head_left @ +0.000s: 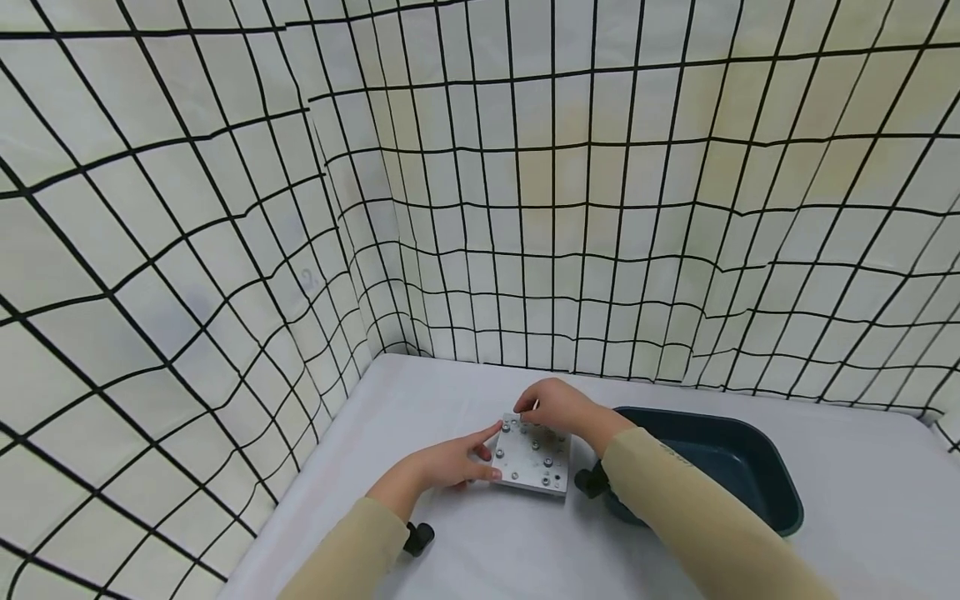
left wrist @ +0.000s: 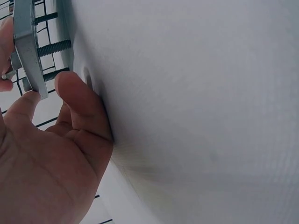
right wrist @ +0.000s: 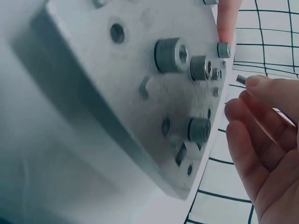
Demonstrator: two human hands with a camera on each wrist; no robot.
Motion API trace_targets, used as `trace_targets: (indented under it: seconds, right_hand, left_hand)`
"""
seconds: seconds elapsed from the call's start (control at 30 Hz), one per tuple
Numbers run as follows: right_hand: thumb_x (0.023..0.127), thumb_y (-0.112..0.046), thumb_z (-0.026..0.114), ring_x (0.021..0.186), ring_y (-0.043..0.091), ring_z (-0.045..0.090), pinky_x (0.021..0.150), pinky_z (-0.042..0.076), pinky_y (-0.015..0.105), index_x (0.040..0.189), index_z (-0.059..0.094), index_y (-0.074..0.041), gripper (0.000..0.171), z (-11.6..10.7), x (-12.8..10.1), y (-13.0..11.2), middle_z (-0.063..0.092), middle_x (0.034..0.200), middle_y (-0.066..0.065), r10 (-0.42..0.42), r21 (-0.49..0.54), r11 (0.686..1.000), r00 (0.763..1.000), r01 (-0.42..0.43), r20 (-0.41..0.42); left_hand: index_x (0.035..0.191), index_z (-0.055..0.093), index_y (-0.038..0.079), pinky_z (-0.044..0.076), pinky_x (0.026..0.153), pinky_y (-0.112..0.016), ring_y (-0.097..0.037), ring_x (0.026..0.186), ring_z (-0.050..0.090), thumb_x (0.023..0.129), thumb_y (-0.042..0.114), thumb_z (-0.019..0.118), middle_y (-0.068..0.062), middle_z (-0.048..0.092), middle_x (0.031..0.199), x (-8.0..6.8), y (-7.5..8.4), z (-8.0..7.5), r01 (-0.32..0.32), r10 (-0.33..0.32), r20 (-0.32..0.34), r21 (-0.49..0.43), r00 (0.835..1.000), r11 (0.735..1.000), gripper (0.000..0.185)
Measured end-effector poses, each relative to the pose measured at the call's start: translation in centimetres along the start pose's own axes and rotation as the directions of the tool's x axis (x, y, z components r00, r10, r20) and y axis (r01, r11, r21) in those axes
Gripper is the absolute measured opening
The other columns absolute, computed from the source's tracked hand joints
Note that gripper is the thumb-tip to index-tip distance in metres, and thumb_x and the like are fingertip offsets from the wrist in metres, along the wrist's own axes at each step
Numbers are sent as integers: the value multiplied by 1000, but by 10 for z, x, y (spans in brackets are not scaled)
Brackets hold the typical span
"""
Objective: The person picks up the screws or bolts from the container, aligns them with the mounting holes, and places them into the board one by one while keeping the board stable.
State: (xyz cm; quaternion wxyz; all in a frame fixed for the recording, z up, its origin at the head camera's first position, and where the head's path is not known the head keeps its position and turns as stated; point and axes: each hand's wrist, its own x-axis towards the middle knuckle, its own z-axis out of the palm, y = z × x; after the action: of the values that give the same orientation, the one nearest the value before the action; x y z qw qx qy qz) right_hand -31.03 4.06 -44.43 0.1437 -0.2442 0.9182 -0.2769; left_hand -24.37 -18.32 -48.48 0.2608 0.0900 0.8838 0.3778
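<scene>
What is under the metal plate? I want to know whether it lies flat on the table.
The left wrist view shows threaded bolt ends sticking out below the metal plate, reaching toward the white table. Whether they touch it is hidden; the left hand steadies the plate's edge.

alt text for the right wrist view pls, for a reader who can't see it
A tilted grey metal plate studded with socket-head screws fills the frame. At right, the right hand pinches a small threaded screw near the plate's edge; a black-gridded wall shows behind.
</scene>
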Motion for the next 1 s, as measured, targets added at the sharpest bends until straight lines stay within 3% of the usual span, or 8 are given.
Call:
trace_targets:
  seconds: [0.6,1.0]
  right_hand:
    - [94,-14,69,72,11,58,66,49,27,99,76,-17,9,12,15,-4,66,88,-6,63,-58,996,998,-63,-4]
    - [94,-15,69,85,10,58,82,50,33,102,78,-18,13,19,20,-4,69,98,-6,26,-152,988,1000,-25,4]
  left_hand:
    - [157,27,38,45,66,-31,-17,65,51,86,39,78,2,55,117,1,1,-2,-12,12,13,-18,1000,1000,87]
    - [157,27,36,45,67,-32,-19,65,50,85,38,78,0,55,117,2,0,-1,-10,10,20,-27,1000,1000,88]
